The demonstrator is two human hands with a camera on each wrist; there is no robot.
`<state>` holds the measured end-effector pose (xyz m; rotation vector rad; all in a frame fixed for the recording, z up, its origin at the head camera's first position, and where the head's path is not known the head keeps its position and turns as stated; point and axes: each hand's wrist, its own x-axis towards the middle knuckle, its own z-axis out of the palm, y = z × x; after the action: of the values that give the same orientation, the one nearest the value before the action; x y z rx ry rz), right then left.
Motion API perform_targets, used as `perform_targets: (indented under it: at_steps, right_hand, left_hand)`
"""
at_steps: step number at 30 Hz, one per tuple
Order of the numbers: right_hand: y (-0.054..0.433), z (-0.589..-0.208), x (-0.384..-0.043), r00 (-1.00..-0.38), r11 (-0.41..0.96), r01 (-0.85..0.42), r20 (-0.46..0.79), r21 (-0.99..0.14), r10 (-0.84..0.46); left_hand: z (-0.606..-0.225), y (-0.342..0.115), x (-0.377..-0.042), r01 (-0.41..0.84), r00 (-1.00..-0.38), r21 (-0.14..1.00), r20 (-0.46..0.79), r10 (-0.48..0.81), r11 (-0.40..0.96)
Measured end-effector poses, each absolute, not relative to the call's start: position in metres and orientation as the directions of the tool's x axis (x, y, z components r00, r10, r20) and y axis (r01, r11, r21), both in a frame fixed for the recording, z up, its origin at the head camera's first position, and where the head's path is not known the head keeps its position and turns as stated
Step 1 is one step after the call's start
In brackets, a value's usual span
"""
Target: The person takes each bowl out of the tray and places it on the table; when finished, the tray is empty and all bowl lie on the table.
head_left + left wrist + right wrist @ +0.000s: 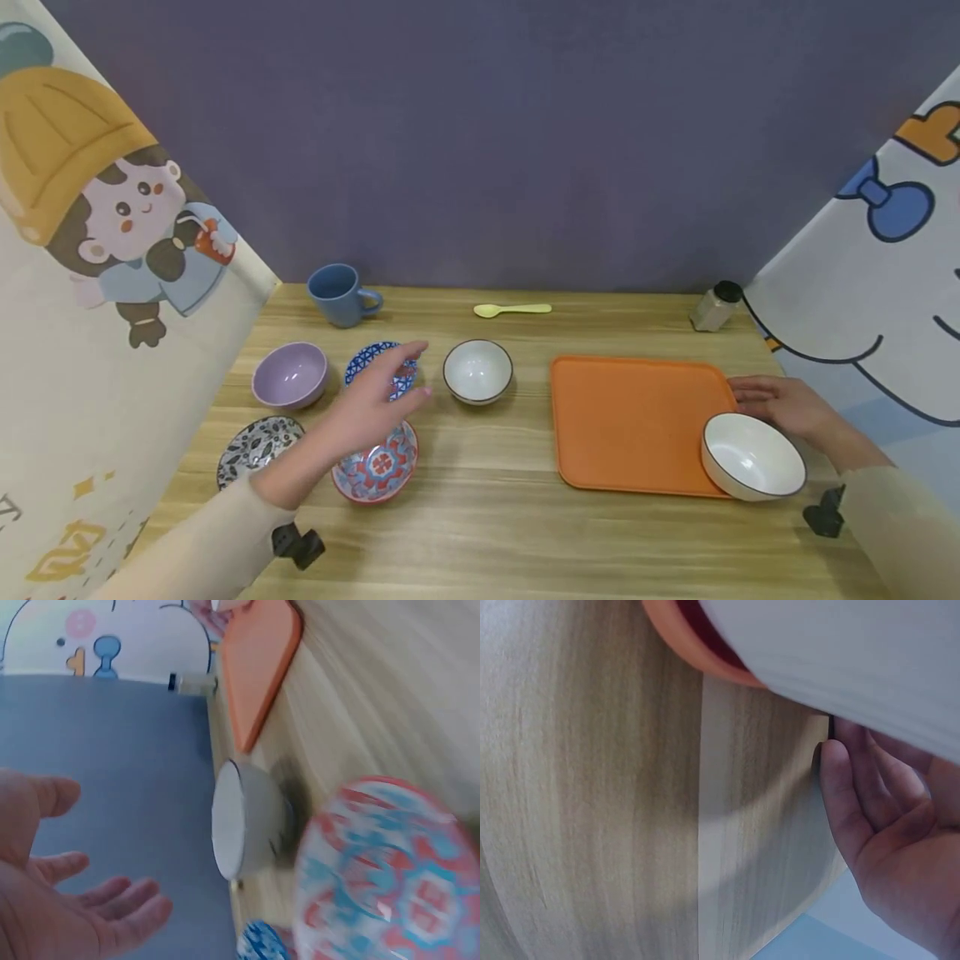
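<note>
My left hand (375, 404) hangs over the bowls on the left, its fingers spread and holding nothing. Below it are a red-and-blue patterned bowl (381, 471) and a blue-and-white patterned dish (363, 360), partly covered by the hand. A small white bowl (477, 372) with a dark rim stands just right of its fingertips. At the right edge of an orange tray (630, 425), my right hand (787, 408) lies with loosely bent fingers; whether they touch the tray is unclear. A larger white bowl (753, 457) overlaps the tray's front right corner and hides part of that hand.
On the left stand a purple bowl (291, 375), a black-and-white patterned bowl (258, 446) and a blue mug (341, 296). A yellow spoon (513, 310) lies near the back wall. A black-lidded jar (716, 307) is at back right. Printed panels flank the wooden table (495, 542).
</note>
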<state>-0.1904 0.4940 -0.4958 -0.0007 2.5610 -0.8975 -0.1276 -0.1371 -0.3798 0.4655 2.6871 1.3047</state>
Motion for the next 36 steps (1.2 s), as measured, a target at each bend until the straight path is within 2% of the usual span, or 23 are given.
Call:
perform_targets:
  at_steps: [7, 14, 20, 31, 36]
  right_hand:
    - [0.493, -0.497, -0.192, -0.908, 0.789, 0.138, -0.395, -0.598, -0.141]
    - [0.493, -0.497, -0.191, -0.906, 0.778, 0.145, -0.397, -0.611, -0.144]
    - [0.491, -0.496, -0.192, -0.914, 0.778, 0.140, -0.382, -0.612, -0.137]
    - [0.491, -0.495, -0.191, -0.913, 0.765, 0.148, -0.383, -0.627, -0.137]
    - [0.492, -0.496, -0.191, -0.913, 0.764, 0.146, -0.383, -0.629, -0.141]
  left_hand:
    - [-0.368, -0.079, -0.170, 0.121, -0.883, 0.905, -0.090, 0.461, 0.408]
    - [-0.363, -0.029, -0.195, -0.004, -0.800, 0.969, -0.152, 0.580, 0.248]
    - [-0.375, 0.009, -0.206, -0.113, -0.739, 0.977, -0.205, 0.641, 0.182]
    - [-0.421, 0.084, -0.212, -0.358, -0.694, 0.933, -0.279, 0.663, 0.018]
    - [-0.439, 0.114, -0.203, -0.436, -0.678, 0.900, -0.334, 0.654, 0.007]
